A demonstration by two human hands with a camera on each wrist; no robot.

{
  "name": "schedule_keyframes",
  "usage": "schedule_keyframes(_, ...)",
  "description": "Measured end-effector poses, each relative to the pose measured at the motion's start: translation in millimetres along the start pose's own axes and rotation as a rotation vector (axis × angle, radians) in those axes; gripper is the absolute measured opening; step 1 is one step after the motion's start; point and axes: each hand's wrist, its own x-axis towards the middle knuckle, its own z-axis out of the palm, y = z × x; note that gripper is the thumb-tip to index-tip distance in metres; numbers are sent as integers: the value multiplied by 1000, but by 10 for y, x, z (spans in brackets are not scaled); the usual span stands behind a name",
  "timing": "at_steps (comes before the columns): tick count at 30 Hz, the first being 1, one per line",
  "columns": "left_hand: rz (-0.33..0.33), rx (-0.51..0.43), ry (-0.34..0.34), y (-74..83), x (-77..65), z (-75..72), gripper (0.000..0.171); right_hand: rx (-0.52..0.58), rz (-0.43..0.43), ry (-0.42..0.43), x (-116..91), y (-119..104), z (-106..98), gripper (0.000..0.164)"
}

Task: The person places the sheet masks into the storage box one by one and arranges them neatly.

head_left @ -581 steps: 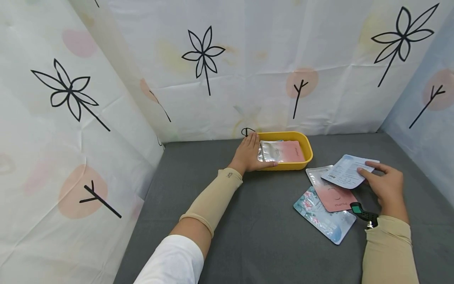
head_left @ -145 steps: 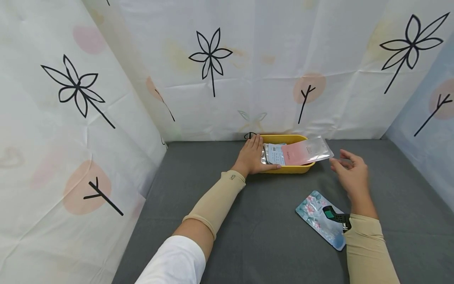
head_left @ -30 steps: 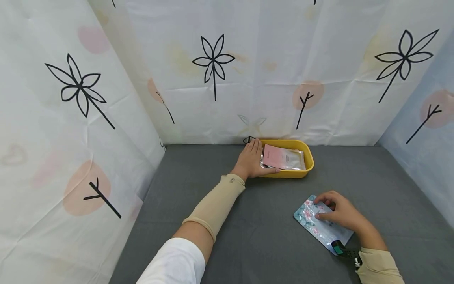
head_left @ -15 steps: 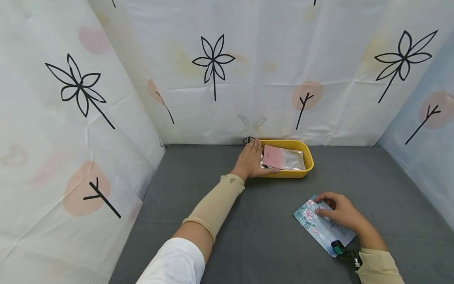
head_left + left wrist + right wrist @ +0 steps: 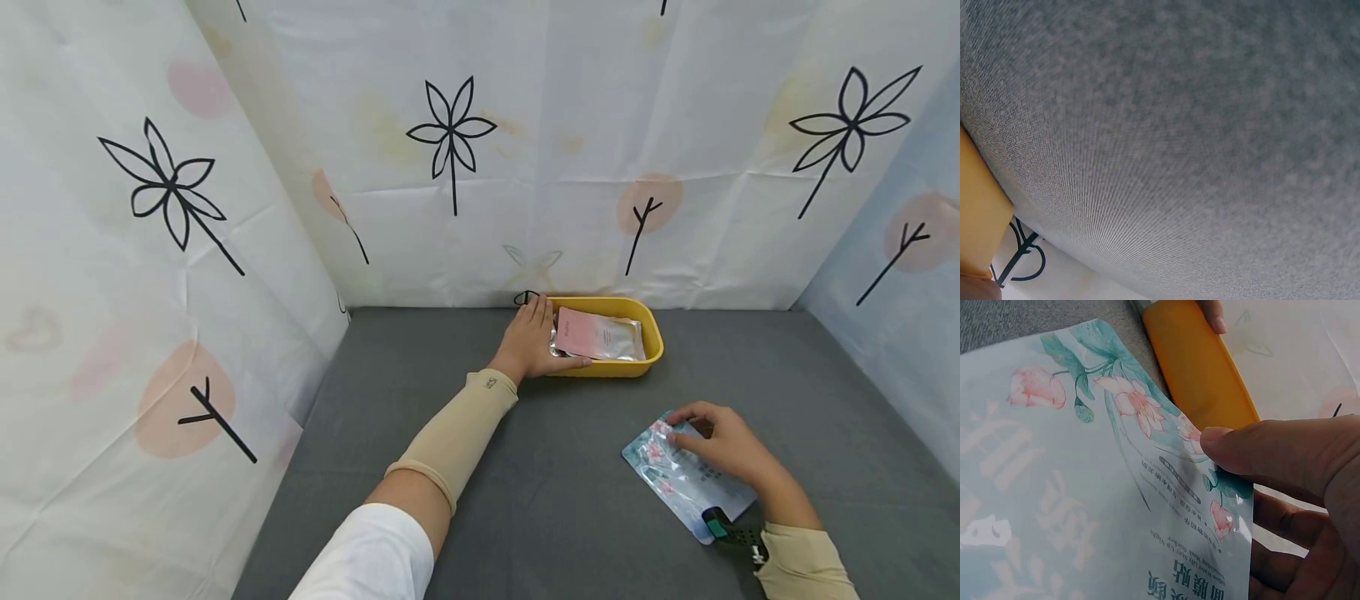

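Observation:
My right hand pinches the upper right edge of a blue floral face mask sachet, just above the grey cloth. In the right wrist view the thumb lies on the printed front of the sachet, with the other fingers behind it. The sachet's near edge passes under the wrist strap in the head view. My left hand rests on the left end of a yellow basket, fingers straight and thumb along the front rim. Inside lies a pink and silver face mask sachet on top of others, which are mostly hidden.
The basket stands at the back of the grey cloth, close to a white patterned curtain. Another curtain side closes in the left, and a bluish one the right. The left wrist view shows mostly grey cloth.
Over the last second the right hand's grip on the blue sachet shifts slightly and its surface tilts. Earlier, a pink and a pale blue sachet went from the cloth into the basket. The left hand stays.

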Motion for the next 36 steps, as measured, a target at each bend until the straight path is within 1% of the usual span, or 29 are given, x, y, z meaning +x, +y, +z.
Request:
schedule_keyframes(6, -8, -11, -19, 7, 2, -6, 134, 23, 30, 9, 27, -35, -44, 22)
schedule_keyframes(9, -16, -19, -29, 9, -6, -12, 134, 15, 21, 22, 51, -51, -50, 22)
schedule_keyframes(17, -7, -11, -14, 15, -40, 16, 132, 5, -37, 66, 102, -104, -56, 20)
schedule_keyframes(24, -9, -8, -8, 24, -36, 9, 132, 19, -124, 152, 167, -121, -101, 20)
schedule_keyframes(27, -5, -15, -10, 31, -43, -4, 131, 35, -144, 177, 188, -130, -112, 20)
schedule_keyframes(31, -5, -19, -9, 31, -35, -13, 131, 59, -146, 211, 253, -156, -122, 19)
schedule_keyframes(36, -15, -20, -23, 33, -10, -19, 132, 75, -114, 242, 353, -249, -137, 19)
